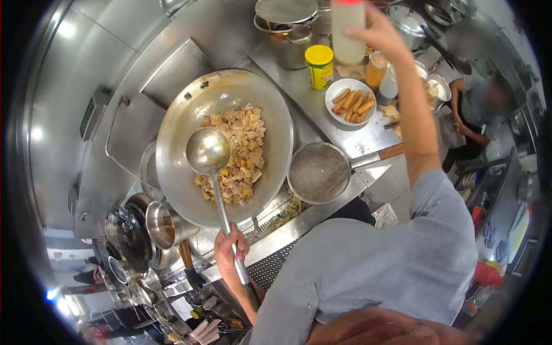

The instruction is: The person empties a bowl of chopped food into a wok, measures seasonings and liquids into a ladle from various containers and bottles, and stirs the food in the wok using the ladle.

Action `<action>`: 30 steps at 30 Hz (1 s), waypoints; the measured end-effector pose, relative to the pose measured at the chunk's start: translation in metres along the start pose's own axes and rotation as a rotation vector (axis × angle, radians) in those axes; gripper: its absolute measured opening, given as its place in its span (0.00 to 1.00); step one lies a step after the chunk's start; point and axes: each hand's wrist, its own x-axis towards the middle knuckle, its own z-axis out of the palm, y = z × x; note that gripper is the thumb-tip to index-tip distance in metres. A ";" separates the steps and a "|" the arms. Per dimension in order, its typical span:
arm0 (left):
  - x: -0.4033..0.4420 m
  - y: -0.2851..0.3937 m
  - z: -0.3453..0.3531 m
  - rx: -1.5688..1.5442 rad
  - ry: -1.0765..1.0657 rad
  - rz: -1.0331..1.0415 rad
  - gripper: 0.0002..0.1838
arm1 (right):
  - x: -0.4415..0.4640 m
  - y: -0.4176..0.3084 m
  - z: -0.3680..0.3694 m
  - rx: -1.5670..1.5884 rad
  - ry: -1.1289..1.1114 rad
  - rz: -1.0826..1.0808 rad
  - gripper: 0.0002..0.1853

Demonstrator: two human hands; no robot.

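My left hand (pixel 232 244) is closed round the handle of a large metal ladle (pixel 208 150), whose bowl is over the wok. The wok (pixel 178 126) holds a heap of cooked meat pieces (pixel 247 149), partly covered by the ladle. My right arm reaches far across the counter. At its end, my right hand (pixel 379 37) is closed on a tall whitish squeeze bottle (pixel 348 34) with a red top, both a little blurred. Beside the bottle stand a yellow tub (pixel 319 67) and an orange-filled bottle (pixel 376 70).
A white bowl of fried rolls (pixel 353 106) and a wooden-handled strainer (pixel 319 172) are right of the wok. Lidded pots (pixel 284 29) stand behind. A steel pot (pixel 167 224) is at the left. Another person (pixel 486 109) is at the far right.
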 end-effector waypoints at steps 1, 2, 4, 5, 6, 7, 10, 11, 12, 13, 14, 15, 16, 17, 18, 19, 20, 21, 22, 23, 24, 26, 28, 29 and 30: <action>0.000 0.003 0.004 0.011 0.022 -0.006 0.12 | -0.007 0.015 0.019 0.090 -0.061 0.062 0.35; 0.001 0.006 0.003 0.002 0.031 -0.001 0.12 | -0.013 0.018 0.033 0.093 -0.074 0.058 0.35; 0.001 0.009 0.000 0.026 -0.028 -0.016 0.12 | -0.026 0.017 0.056 0.265 -0.160 0.128 0.36; 0.001 0.010 -0.001 0.014 -0.014 -0.020 0.12 | -0.031 0.011 0.064 0.266 -0.178 0.134 0.36; 0.000 0.012 0.000 0.034 -0.024 -0.029 0.11 | -0.032 0.000 0.071 0.257 -0.212 0.170 0.36; 0.001 0.014 0.000 0.049 -0.027 -0.033 0.10 | -0.029 -0.010 0.080 0.250 -0.255 0.202 0.37; 0.012 0.016 -0.002 -0.021 -0.085 -0.106 0.10 | -0.012 -0.034 0.120 -0.545 -0.627 0.068 0.33; 0.016 0.015 0.003 -0.028 -0.076 -0.124 0.10 | -0.015 -0.038 0.147 -0.526 -0.679 0.047 0.33; 0.020 0.014 0.008 -0.070 -0.118 -0.116 0.09 | -0.020 -0.044 0.176 -0.869 -0.760 -0.094 0.30; 0.025 0.013 0.014 -0.107 -0.170 -0.104 0.09 | -0.023 -0.049 0.199 -1.216 -0.806 -0.252 0.28; 0.029 0.010 0.020 -0.143 -0.138 -0.135 0.09 | -0.023 -0.043 0.219 -1.299 -0.859 -0.348 0.22; 0.031 0.008 0.026 -0.178 -0.115 -0.165 0.08 | -0.021 -0.038 0.237 -1.299 -0.867 -0.370 0.22; 0.033 0.005 0.029 -0.191 -0.111 -0.153 0.08 | -0.020 -0.037 0.255 -1.398 -0.902 -0.451 0.21; 0.034 0.001 0.030 -0.237 -0.101 -0.174 0.08 | -0.019 -0.036 0.269 -1.496 -0.932 -0.530 0.20; 0.034 -0.002 0.031 -0.281 -0.093 -0.196 0.07 | -0.018 -0.051 0.278 -1.537 -0.970 -0.520 0.15; 0.032 -0.003 0.033 -0.288 -0.091 -0.186 0.07 | -0.018 -0.050 0.285 -1.540 -0.969 -0.534 0.15; 0.029 -0.003 0.034 -0.307 -0.095 -0.193 0.07 | -0.016 -0.046 0.294 -1.542 -0.953 -0.608 0.11; 0.027 -0.003 0.034 -0.327 -0.097 -0.199 0.06 | -0.014 -0.049 0.302 -1.542 -0.936 -0.685 0.07; 0.026 -0.004 0.031 -0.338 -0.107 -0.201 0.06 | -0.012 -0.051 0.306 -1.542 -0.937 -0.702 0.07; 0.024 -0.005 0.028 -0.348 -0.101 -0.191 0.06 | -0.011 -0.054 0.311 -1.568 -0.937 -0.701 0.07; 0.022 -0.005 0.027 -0.346 -0.107 -0.184 0.06 | -0.009 -0.058 0.314 -1.595 -0.936 -0.700 0.07; 0.020 -0.005 0.023 -0.348 -0.109 -0.170 0.06 | -0.007 -0.063 0.318 -1.603 -0.951 -0.711 0.07; 0.019 -0.006 0.020 -0.341 -0.098 -0.153 0.06 | -0.005 -0.070 0.321 -1.614 -0.962 -0.715 0.06; 0.020 -0.006 0.019 -0.344 -0.097 -0.147 0.06 | -0.004 -0.073 0.321 -1.608 -0.969 -0.731 0.06; 0.020 -0.006 0.018 -0.352 -0.094 -0.152 0.05 | -0.004 -0.076 0.320 -1.602 -0.976 -0.745 0.06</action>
